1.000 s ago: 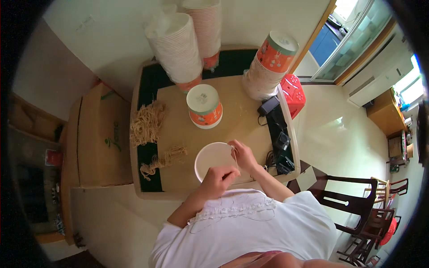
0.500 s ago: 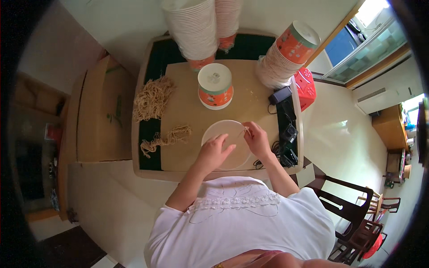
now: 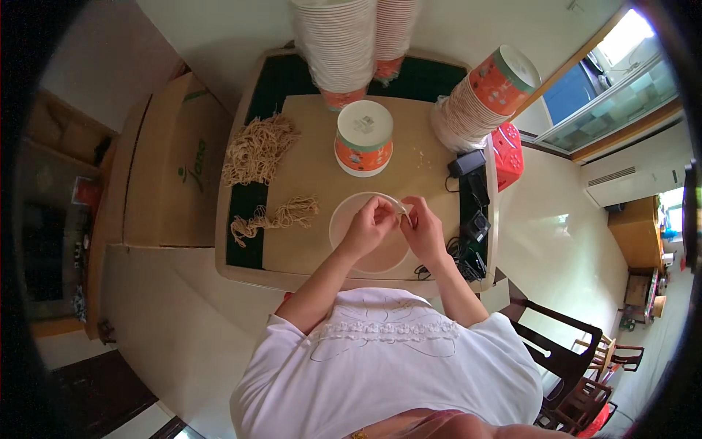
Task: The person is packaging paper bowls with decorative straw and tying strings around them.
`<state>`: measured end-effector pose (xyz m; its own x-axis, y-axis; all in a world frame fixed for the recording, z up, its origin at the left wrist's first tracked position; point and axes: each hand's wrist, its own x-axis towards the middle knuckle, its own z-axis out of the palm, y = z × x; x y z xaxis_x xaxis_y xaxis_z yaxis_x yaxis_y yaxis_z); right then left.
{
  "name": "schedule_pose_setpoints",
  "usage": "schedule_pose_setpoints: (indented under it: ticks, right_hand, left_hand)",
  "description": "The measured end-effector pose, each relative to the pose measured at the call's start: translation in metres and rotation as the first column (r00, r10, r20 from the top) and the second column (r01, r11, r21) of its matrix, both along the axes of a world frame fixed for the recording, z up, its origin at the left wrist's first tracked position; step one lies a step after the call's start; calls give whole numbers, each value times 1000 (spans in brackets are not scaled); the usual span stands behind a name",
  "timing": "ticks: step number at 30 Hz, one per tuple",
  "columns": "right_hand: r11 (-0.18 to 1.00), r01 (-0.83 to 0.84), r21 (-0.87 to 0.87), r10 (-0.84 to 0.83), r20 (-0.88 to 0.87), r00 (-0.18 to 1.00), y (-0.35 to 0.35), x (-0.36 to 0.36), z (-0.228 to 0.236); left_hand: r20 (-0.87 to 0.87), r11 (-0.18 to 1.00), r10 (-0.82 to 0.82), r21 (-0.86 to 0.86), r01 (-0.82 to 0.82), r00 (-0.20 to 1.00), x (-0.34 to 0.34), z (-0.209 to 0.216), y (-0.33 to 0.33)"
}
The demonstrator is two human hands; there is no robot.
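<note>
An open paper bucket (image 3: pixel 371 257) stands at the near edge of the table with its pale inside facing up. Over its right rim my two hands meet. My right hand (image 3: pixel 425 235) pinches a thin, light string (image 3: pixel 401 211) at the rim. My left hand (image 3: pixel 370 228) is closed beside it, fingertips curled against the same spot; what they grip is too small to make out. Left of the bucket lies a small bunch of beige strings (image 3: pixel 294 211), with a larger tangled heap of string (image 3: pixel 257 150) beyond it.
Upside-down orange and white buckets (image 3: pixel 364 143) sit mid-table. Tall bucket stacks (image 3: pixel 338 51) rise at the back, and another stack (image 3: pixel 475 99) leans at the right. Black adapters and cables (image 3: pixel 472 212) line the right edge. A cardboard box (image 3: pixel 175 168) stands left of the table.
My left hand has moved right and up from over the bucket to meet my right hand, its spread fingers now closed. The view has shifted slightly.
</note>
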<state>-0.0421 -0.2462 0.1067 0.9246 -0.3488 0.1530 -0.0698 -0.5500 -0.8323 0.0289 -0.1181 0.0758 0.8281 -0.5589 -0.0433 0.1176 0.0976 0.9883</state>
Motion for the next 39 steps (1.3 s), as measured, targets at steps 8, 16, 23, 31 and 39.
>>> schedule_pose_setpoints:
  ticks: [8, 16, 23, 31, 39]
  right_hand:
    - [998, -30, -52, 33, 50, 998, 0, 3, 2]
    - [999, -15, -51, 16, 23, 1000, 0, 2, 1]
    - [996, -21, -91, 24, 36, 999, -1, 2, 1]
    - [992, -38, -120, 45, 55, 997, 1, 3, 1]
    - [998, -30, -59, 27, -50, 998, 0, 0, 8]
  left_hand:
    - [178, 936, -56, 352, -11, 982, 1, 12, -1]
    - [185, 953, -55, 303, -4, 981, 4, 13, 1]
    - [229, 960, 63, 252, -122, 971, 7, 1, 1]
    - [60, 986, -62, 160, 52, 996, 8, -15, 1]
    - [149, 949, -66, 315, 16, 987, 8, -5, 8]
